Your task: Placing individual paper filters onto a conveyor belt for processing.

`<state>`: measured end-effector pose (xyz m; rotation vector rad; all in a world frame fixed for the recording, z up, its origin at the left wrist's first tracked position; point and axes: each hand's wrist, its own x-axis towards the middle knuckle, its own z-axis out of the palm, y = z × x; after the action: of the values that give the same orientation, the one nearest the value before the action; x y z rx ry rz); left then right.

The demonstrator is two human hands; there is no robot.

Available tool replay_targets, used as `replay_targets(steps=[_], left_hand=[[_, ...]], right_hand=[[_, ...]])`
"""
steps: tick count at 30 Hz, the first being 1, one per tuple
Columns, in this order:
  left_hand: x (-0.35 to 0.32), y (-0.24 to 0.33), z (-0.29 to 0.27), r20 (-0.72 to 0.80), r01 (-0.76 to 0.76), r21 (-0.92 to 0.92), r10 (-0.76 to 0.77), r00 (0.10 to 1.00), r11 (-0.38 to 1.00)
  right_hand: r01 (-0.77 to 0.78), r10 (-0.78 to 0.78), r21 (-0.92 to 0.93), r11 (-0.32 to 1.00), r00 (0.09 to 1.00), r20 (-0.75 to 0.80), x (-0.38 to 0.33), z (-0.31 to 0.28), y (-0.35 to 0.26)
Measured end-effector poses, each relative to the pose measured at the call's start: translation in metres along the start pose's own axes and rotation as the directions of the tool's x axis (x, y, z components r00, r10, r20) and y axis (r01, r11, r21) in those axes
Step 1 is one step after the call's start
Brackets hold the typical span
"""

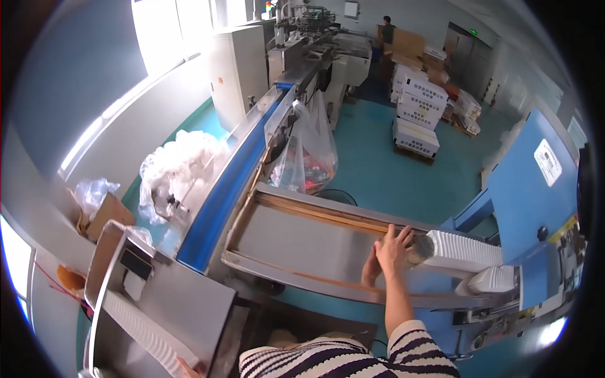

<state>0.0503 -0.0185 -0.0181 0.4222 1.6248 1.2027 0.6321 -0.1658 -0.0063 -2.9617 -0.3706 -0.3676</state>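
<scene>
My right hand reaches over a long metal trough, its fingers spread. They are at a round, grey-brown piece against the near end of a row of nested white containers. A paler hand-like shape under my palm looks like a reflection in the trough's metal floor. At the lower left, the fingers of my left hand bend against the end of another long stack of nested white containers; the lower edge cuts off the rest of this hand. That stack lies on a metal table.
A blue conveyor belt runs away from the trough toward machinery. Clear plastic bags hang beside it. A blue machine panel stands at the right. White cartons are stacked beyond, with a person far back.
</scene>
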Motion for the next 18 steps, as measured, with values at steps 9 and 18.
replay_targets(steps=[9,18], left_hand=[[0.089,-0.042,-0.016,-0.084,-0.211,0.031,0.213,0.973,0.977],[0.053,-0.05,0.006,-0.125,-0.27,0.047,0.274,0.954,0.962]], right_hand=[[0.338,-0.328,0.213,0.917,0.941,-0.079,-0.068,-0.03,0.085],[0.2,-0.149,0.232,0.952,0.964,-0.219,-0.043,-0.018,0.307]])
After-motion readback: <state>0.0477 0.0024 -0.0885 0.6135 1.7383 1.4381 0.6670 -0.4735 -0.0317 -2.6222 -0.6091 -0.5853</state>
